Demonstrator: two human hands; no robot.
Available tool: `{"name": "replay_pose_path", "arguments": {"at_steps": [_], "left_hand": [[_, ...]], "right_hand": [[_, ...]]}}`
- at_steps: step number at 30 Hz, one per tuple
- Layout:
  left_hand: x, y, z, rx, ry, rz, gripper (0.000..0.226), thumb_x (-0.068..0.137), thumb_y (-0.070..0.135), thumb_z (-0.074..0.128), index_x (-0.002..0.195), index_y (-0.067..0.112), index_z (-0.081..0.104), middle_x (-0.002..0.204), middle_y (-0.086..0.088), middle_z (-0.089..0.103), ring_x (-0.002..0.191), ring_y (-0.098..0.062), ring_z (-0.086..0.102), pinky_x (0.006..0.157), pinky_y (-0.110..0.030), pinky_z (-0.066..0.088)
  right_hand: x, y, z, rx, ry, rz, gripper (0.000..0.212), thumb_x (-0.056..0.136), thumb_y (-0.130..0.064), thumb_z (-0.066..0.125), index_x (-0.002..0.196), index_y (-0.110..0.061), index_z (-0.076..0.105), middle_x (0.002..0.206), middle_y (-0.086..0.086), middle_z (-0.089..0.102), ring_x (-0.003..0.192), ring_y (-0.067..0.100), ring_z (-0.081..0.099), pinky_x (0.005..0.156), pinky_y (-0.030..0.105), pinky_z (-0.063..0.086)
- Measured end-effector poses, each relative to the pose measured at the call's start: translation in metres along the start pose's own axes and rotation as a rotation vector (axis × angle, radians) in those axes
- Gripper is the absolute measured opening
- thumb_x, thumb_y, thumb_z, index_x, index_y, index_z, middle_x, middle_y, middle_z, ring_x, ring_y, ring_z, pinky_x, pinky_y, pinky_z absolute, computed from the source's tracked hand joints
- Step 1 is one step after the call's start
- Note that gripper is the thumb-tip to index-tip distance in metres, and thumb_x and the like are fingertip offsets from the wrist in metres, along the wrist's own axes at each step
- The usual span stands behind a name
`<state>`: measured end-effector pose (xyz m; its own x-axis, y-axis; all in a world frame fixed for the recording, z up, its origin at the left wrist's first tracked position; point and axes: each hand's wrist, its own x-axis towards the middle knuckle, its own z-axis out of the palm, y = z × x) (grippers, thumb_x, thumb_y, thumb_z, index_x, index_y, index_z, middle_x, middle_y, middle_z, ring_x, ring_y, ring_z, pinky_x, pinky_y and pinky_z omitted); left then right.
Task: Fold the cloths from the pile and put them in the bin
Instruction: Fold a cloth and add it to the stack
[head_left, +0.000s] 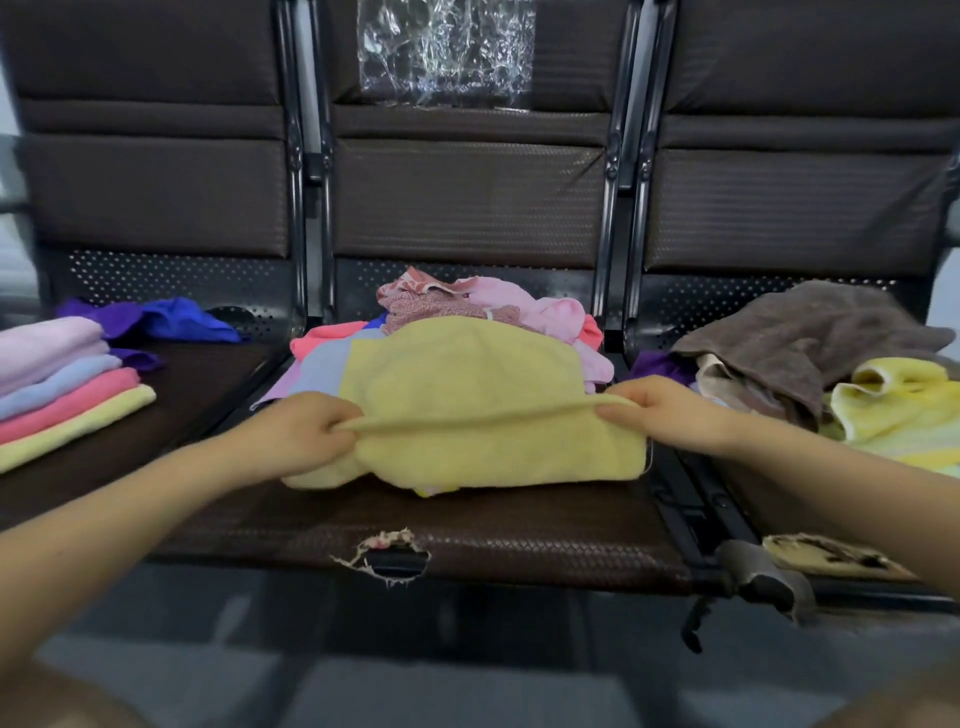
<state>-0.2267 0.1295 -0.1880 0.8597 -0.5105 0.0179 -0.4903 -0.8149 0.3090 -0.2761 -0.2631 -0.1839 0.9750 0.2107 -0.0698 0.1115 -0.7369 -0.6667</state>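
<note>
Yellow cloth (467, 395) lies on the middle seat (322, 525) of a three-seat bench, draped over the front of a mixed pile (467, 306) of pink, coral, lilac and patterned cloths.

Head view. Surface: dark brown woven-textured seat pads with matching backrests and black perforated metal at the back. The middle seat's front edge has a torn hole (387, 553) with frayed lining. A crinkled sheet of clear plastic (447, 49) hangs on the middle backrest.

Left of the yellow cloth, on the left seat, a stack of folded cloths (62, 379) sits in layers of pink, light blue, coral and pale yellow; behind it lie loose blue and purple cloths (161, 319). Right of the yellow cloth, on the right seat, a brown towel (810, 332) is heaped over a bit of purple fabric, with a rumpled yellow towel (898, 405) just beside it. That seat's front edge is worn through to pale padding (831, 556).

Edges and room: a bare strip of seat pad runs between the yellow cloth's near hem and the torn front edge. Metal rails separate the seats on both sides. Floor below is blurred grey.

Hands: left hand (296, 431) grips the cloth's left end, fingers curled round the raised fold. Right hand (670, 410) pinches the right end of the same fold. The fold edge is stretched between them, lifted slightly above the rest of the cloth. No bin can be made out.
</note>
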Motion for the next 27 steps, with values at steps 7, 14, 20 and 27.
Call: {"name": "replay_pose_path", "arguments": {"at_steps": [7, 14, 20, 27], "left_hand": [[-0.013, -0.025, -0.008, -0.269, 0.17, -0.034, 0.058, 0.069, 0.065, 0.041, 0.073, 0.011, 0.062, 0.065, -0.002, 0.054, 0.063, -0.01, 0.045, 0.062, -0.026, 0.037], [-0.041, -0.024, 0.012, -0.437, 0.099, -0.029, 0.051, 0.072, 0.064, 0.045, 0.08, 0.017, 0.064, 0.071, 0.011, 0.059, 0.07, -0.005, 0.05, 0.066, -0.023, 0.039], [-0.049, -0.026, 0.02, -0.51, 0.047, -0.023, 0.054, 0.075, 0.065, 0.048, 0.076, 0.012, 0.06, 0.068, 0.009, 0.054, 0.066, -0.005, 0.048, 0.062, -0.026, 0.037], [-0.017, -0.025, 0.008, -0.392, 0.147, -0.114, 0.055, 0.069, 0.068, 0.042, 0.069, 0.016, 0.061, 0.063, 0.015, 0.057, 0.064, -0.003, 0.048, 0.065, -0.025, 0.039]], "right_hand": [[-0.013, -0.014, 0.001, 0.415, 0.119, 0.075, 0.027, 0.1, -0.018, 0.045, 0.11, -0.002, 0.065, 0.117, 0.022, 0.064, 0.099, 0.024, 0.06, 0.095, 0.045, 0.046], [-0.037, -0.008, 0.026, 0.259, -0.016, 0.142, 0.021, 0.101, -0.024, 0.043, 0.108, -0.02, 0.063, 0.104, -0.01, 0.066, 0.098, 0.005, 0.06, 0.081, 0.011, 0.044], [-0.038, -0.004, 0.027, 0.253, -0.043, 0.143, 0.025, 0.099, -0.025, 0.048, 0.101, -0.009, 0.067, 0.1, 0.003, 0.07, 0.087, 0.009, 0.062, 0.081, 0.02, 0.046], [0.0, 0.002, 0.008, 0.278, -0.01, 0.103, 0.028, 0.096, -0.022, 0.055, 0.105, 0.001, 0.067, 0.105, 0.012, 0.072, 0.092, 0.017, 0.066, 0.091, 0.036, 0.048]]}}
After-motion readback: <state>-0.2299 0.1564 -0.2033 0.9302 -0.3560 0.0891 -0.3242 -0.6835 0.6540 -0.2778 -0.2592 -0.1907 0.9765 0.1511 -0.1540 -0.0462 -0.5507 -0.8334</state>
